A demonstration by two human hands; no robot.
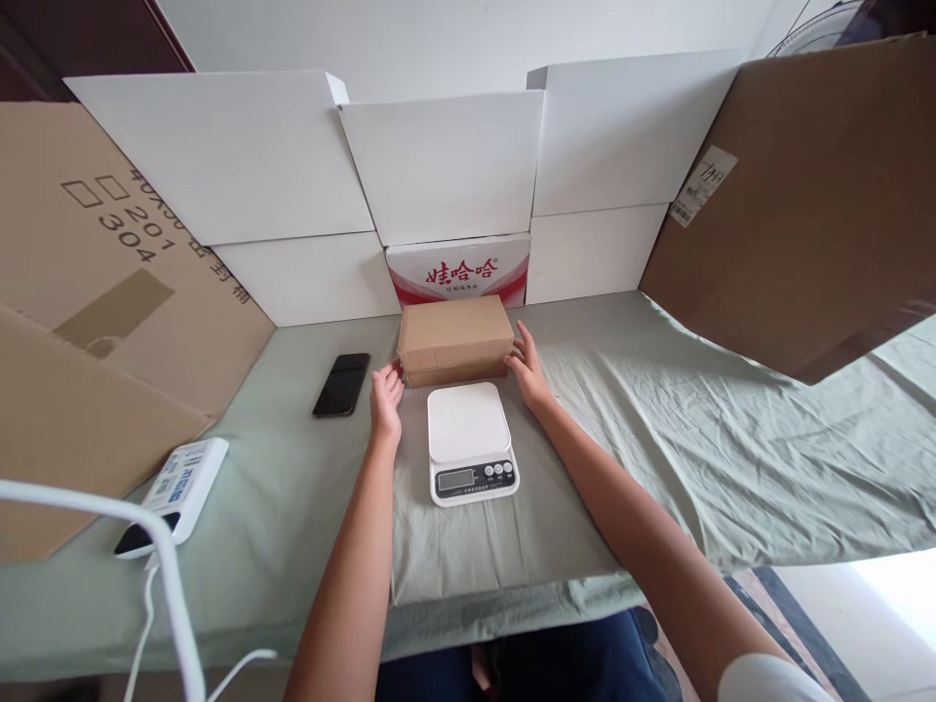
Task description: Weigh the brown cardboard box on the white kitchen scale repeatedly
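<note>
Bracing a closed cardboard box (454,339) between left grip (385,398) and right grip (527,372), fingers spread flat against opposite ends. Sitting on the desk (658,429), just beyond a white scale (471,441) lying between both grips.

I see a plain brown cardboard box (454,340), a white scale (470,442), a black phone (341,384), pale green cloth (658,429) over the table, and a red-lettered white carton (459,270)
</note>
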